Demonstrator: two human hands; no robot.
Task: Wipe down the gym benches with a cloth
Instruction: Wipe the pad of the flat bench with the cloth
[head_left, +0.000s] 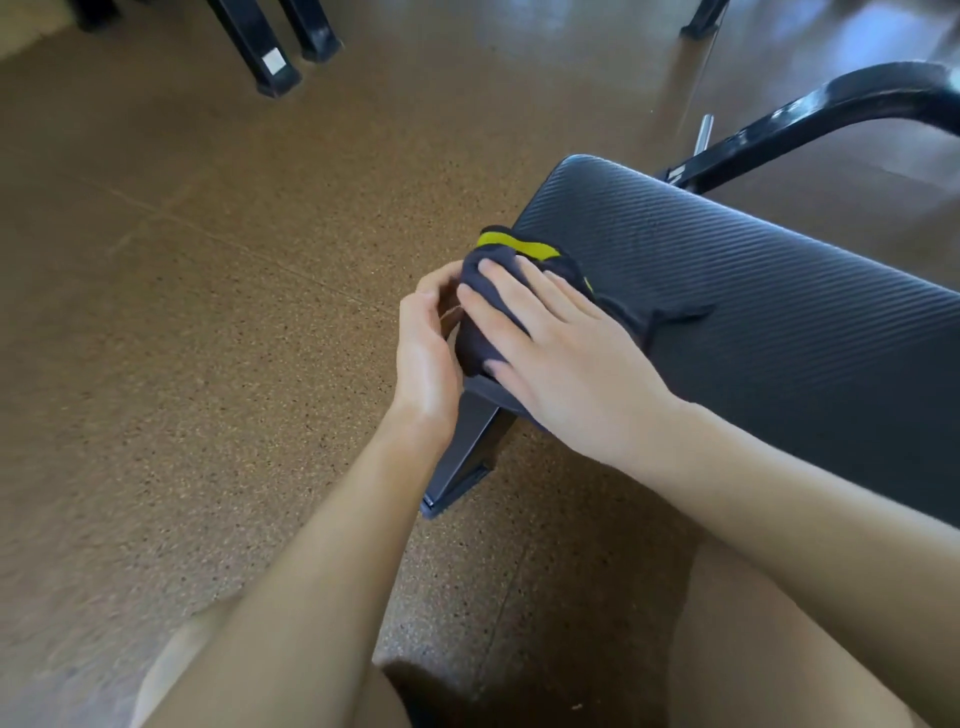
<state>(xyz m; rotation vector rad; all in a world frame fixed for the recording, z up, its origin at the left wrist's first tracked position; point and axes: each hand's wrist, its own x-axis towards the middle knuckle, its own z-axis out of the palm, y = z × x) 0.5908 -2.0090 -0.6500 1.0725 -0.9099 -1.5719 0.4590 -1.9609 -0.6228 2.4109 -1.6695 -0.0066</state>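
A dark ribbed gym bench pad (753, 291) runs from centre to right. A dark grey cloth with a yellow patch (511, 252) is bunched over the pad's left edge. My right hand (561, 353) lies flat on the cloth with straight fingers, pressing it onto the pad's corner. My left hand (428, 338) is beside the pad's edge, fingers curled round the cloth's hanging side. Part of the cloth is hidden under my right palm.
The bench's dark leg (462, 462) slants down to the speckled brown floor (208, 338). A curved black frame bar (810, 114) rises behind the pad. Black equipment legs (270, 57) stand at the top left. My bare knees fill the bottom edge.
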